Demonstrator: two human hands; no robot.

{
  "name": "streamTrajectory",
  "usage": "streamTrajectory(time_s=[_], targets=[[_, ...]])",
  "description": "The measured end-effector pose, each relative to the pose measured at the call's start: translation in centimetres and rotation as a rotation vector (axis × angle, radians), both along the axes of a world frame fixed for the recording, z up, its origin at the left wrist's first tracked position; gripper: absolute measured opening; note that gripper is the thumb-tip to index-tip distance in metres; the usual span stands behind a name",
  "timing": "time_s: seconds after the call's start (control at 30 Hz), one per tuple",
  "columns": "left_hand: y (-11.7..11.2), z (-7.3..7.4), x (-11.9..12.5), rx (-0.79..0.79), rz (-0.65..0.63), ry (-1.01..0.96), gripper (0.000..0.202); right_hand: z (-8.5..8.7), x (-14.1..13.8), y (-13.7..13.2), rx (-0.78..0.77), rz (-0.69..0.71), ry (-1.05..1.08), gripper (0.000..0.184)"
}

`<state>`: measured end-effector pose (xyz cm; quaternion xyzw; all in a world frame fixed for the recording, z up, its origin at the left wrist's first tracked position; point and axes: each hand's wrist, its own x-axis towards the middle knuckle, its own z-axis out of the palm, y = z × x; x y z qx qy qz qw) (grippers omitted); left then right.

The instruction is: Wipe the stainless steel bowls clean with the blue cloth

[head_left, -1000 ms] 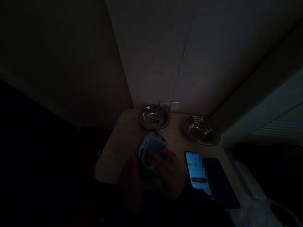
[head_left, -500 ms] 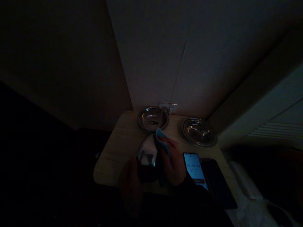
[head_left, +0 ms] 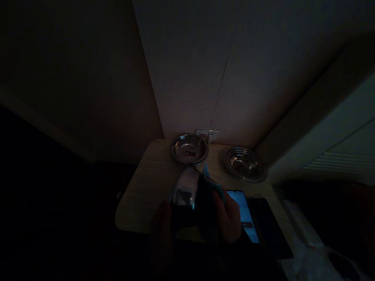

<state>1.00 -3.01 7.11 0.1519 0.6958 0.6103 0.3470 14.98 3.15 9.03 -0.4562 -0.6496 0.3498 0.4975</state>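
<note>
In the dim light, my left hand (head_left: 161,220) is closed on the lower left edge of a shiny metal dish (head_left: 184,187). The dish is tilted up above the near part of the table, and its lower part is lost in shadow. My right hand (head_left: 229,218) grips a blue cloth (head_left: 211,181) just right of the dish. A corner of the cloth sticks up past the fingers. Whether the cloth touches the dish is too dark to tell.
Metal dishes with a dark label (head_left: 190,154) lie at the back of the pale wooden table (head_left: 137,195). More nested metal dishes (head_left: 245,164) stand at right. A lit phone (head_left: 244,212) and a dark flat object (head_left: 269,226) lie near my right arm. A wall socket (head_left: 207,135) is behind.
My right hand and the blue cloth have moved right and slightly down, away from the top of the dish. My left hand keeps its grip, and the dish has barely shifted.
</note>
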Motion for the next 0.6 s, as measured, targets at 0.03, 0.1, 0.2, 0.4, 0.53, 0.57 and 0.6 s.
streamTrajectory(time_s=[0.03,0.1,0.2,0.4,0.53,0.57,0.6], targets=[[0.1,0.4,0.2,-0.025,-0.012,-0.026,0.04,-0.2,0.0,-0.2,0.014,0.007,-0.012,0.031],[0.1,1.2,0.5,-0.001,-0.068,-0.101,0.043,-0.4,-0.2,-0.6,0.037,0.009,-0.022,0.031],[-0.1,1.4,0.4,0.075,-0.166,-0.237,0.049,-0.4,-0.3,-0.9,0.033,0.004,-0.007,0.031],[-0.7,1.6,-1.1,-0.031,-0.216,-0.101,0.046,-0.3,0.1,-0.5,-0.244,-0.122,0.146,0.028],[-0.6,3.3,-1.4,-0.103,-0.261,0.025,0.04,-1.1,0.9,0.3,-0.357,-0.209,0.292,0.024],[-0.5,3.7,-1.4,-0.118,-0.258,0.041,0.037,-1.2,1.1,0.4,-0.373,-0.202,0.319,0.023],[-0.5,3.9,-1.4,-0.136,-0.259,0.049,0.035,-1.3,1.2,0.5,-0.396,-0.188,0.343,0.022]])
